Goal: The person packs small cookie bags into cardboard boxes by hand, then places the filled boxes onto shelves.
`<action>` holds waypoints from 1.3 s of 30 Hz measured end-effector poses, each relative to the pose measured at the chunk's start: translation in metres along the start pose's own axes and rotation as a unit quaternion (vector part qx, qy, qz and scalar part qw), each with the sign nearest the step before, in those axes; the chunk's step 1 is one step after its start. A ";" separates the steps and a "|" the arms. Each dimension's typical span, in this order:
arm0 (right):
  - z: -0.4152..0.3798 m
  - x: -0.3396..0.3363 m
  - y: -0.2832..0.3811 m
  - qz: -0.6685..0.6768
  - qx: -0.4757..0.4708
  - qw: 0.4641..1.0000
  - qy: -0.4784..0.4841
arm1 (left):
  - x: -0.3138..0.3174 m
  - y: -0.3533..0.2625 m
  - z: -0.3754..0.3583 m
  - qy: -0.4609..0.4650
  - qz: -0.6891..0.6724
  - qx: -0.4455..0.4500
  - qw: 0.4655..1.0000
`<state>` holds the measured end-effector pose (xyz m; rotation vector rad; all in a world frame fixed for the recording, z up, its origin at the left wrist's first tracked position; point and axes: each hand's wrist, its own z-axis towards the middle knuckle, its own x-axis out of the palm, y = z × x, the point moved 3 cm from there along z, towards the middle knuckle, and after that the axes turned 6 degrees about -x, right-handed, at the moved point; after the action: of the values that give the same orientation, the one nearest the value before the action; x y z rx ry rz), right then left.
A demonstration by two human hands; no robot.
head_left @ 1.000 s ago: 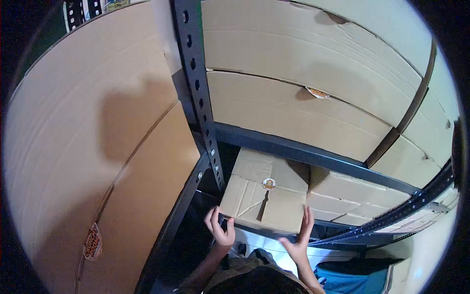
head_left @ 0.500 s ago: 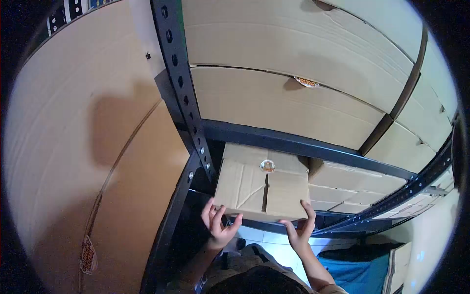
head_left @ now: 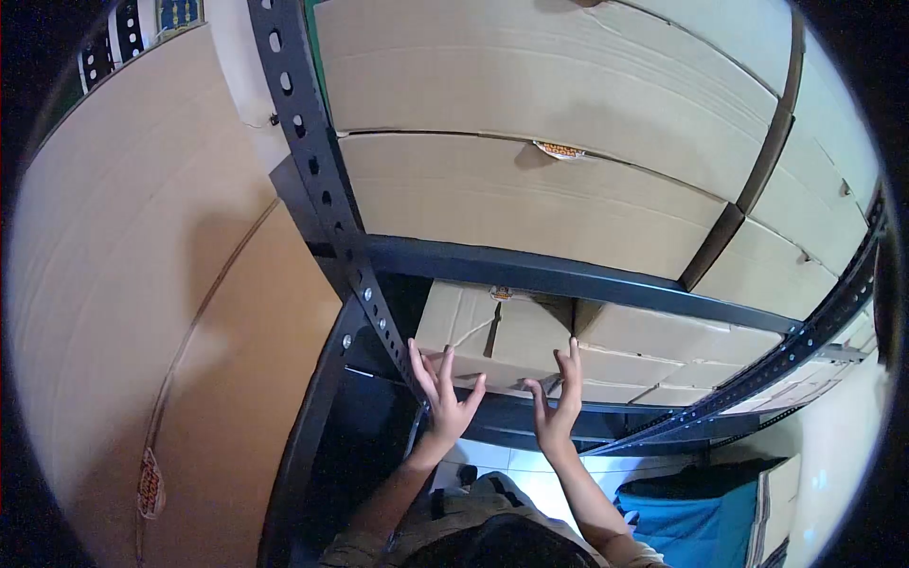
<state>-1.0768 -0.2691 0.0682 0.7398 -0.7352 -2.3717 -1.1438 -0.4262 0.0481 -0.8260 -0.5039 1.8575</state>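
A small creased cardboard box (head_left: 492,331) with a round sticker sits on the lower level of a dark metal rack, next to other boxes (head_left: 653,355). My left hand (head_left: 445,398) is spread flat with fingers apart at the box's lower left front. Against the box's lower right front lies my right hand (head_left: 559,402), fingers up and apart. Neither hand grips anything.
A perforated black upright (head_left: 317,180) and a crossbeam (head_left: 530,270) frame the rack. Large cardboard boxes (head_left: 530,189) fill the upper shelf. Tall cardboard sheets (head_left: 161,312) stand at the left. A blue bag (head_left: 696,521) lies on the pale floor at lower right.
The small box has gone from sticking out of the shelf to deeper inside it. My hands went from gripping its sides to flat against its front.
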 end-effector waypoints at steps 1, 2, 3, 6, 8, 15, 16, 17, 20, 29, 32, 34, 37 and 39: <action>-0.004 0.001 0.001 -0.093 -0.026 0.995 -0.014 | 0.003 0.002 0.001 -0.002 0.005 0.007 1.000; -0.009 0.002 0.004 -0.186 -0.048 0.981 -0.029 | 0.003 0.003 0.001 -0.001 0.010 0.014 1.000; -0.011 0.002 0.007 -0.147 -0.025 0.987 -0.053 | 0.002 0.001 0.000 -0.007 0.021 0.015 1.000; -0.006 -0.004 0.019 -0.175 -0.056 0.982 -0.035 | 0.000 -0.002 0.003 -0.006 0.028 0.023 0.999; -0.005 0.000 0.014 -0.175 -0.108 0.978 0.025 | -0.001 0.000 0.005 0.011 0.042 0.020 0.999; 0.019 0.004 0.001 -0.135 -0.152 0.979 0.011 | 0.011 0.012 0.011 -0.038 0.033 0.017 0.999; 0.023 0.004 0.003 -0.122 -0.174 0.977 0.012 | 0.012 0.010 0.013 -0.035 0.031 0.017 0.999; 0.026 0.006 0.007 -0.118 -0.193 0.973 0.035 | 0.013 0.008 0.015 -0.035 0.038 0.021 0.998; 0.029 0.012 0.006 -0.141 -0.199 0.968 0.055 | 0.017 0.011 0.011 -0.036 0.031 0.022 0.999; 0.045 0.000 0.015 -0.147 -0.176 0.969 0.090 | 0.008 0.008 0.015 -0.046 -0.026 -0.020 0.998; 0.042 -0.002 0.012 -0.124 -0.172 0.971 0.112 | 0.004 0.006 0.017 -0.054 -0.030 -0.004 0.998; 0.043 -0.001 0.015 -0.101 -0.157 0.976 0.109 | 0.005 0.006 0.013 -0.050 -0.025 -0.021 0.998; 0.045 -0.007 0.017 -0.080 -0.161 0.977 0.113 | 0.001 -0.006 0.016 -0.024 0.014 -0.005 1.000; 0.050 -0.020 0.024 -0.028 -0.163 0.983 0.079 | 0.001 -0.019 0.017 -0.022 0.023 0.006 0.999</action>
<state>-1.0870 -0.2567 0.1247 0.8004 -0.2539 -2.3693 -1.1443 -0.4172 0.0720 -0.7962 -0.5046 1.9237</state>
